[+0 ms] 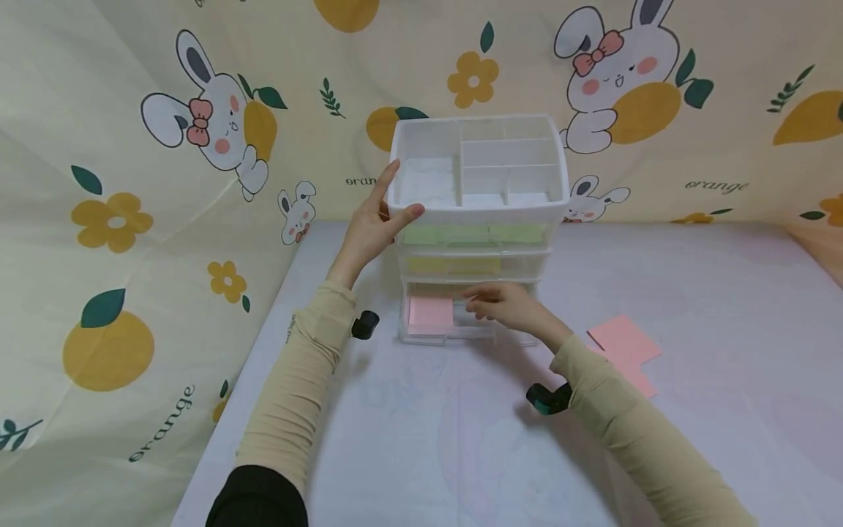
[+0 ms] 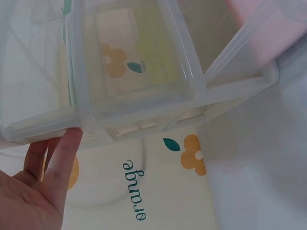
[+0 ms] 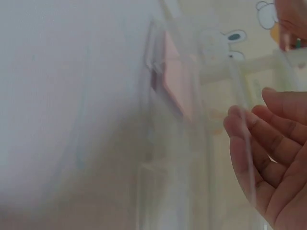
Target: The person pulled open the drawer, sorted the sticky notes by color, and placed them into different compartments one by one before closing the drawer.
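A white drawer organizer (image 1: 479,214) with clear drawers stands on the table, a divided tray forming its top. My left hand (image 1: 372,230) holds it by the upper left corner, thumb on the front rim and fingers along the side. Pulled out at the bottom is the lowest drawer (image 1: 470,332), with a stack of pink paper (image 1: 431,315) in its left part. Over the right part of that drawer hovers my right hand (image 1: 507,304), fingers loosely bent and nothing between them. The right wrist view shows the right palm (image 3: 283,191) bare beside the drawer fronts.
Pink paper squares (image 1: 626,342) lie on the white table (image 1: 408,439) to the right. Green paper (image 1: 474,234) and yellow paper (image 1: 454,265) show through the upper drawers. Behind stands a cloth backdrop (image 1: 421,66) printed with rabbits and oranges, close behind the organizer.
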Demonstrator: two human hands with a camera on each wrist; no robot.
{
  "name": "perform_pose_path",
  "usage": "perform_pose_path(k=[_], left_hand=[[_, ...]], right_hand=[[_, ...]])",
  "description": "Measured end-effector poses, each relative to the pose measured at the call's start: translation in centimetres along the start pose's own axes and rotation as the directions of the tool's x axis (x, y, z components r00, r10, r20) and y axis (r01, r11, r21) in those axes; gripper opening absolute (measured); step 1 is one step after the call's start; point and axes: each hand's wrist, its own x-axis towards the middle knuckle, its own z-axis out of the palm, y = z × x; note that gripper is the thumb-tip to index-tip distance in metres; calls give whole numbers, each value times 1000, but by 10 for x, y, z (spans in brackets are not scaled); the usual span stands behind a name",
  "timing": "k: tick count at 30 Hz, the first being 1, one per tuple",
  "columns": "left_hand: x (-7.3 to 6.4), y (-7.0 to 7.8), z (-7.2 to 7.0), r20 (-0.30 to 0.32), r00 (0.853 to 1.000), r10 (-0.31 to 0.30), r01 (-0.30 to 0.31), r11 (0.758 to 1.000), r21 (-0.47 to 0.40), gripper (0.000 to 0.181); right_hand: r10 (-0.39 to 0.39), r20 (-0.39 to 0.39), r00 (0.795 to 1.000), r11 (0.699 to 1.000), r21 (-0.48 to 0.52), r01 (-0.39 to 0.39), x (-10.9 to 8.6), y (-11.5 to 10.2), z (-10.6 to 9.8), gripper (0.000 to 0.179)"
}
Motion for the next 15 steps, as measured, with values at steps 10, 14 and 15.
perform_pose_path(k=[10, 14, 15], left_hand=[[1, -1, 0, -1, 1000, 5, -5, 1000, -8, 73], [0, -1, 0, -1, 1000, 7, -7, 1000, -7, 73], [0, -1, 0, -1, 1000, 10, -10, 1000, -8, 73]], right_hand=[[49, -68, 996, 999, 26, -47, -36, 10, -34, 42], [83, -80, 993, 996, 24, -82, -53, 18, -48, 43], [93, -82, 992, 996, 18, -92, -57, 20, -52, 43]])
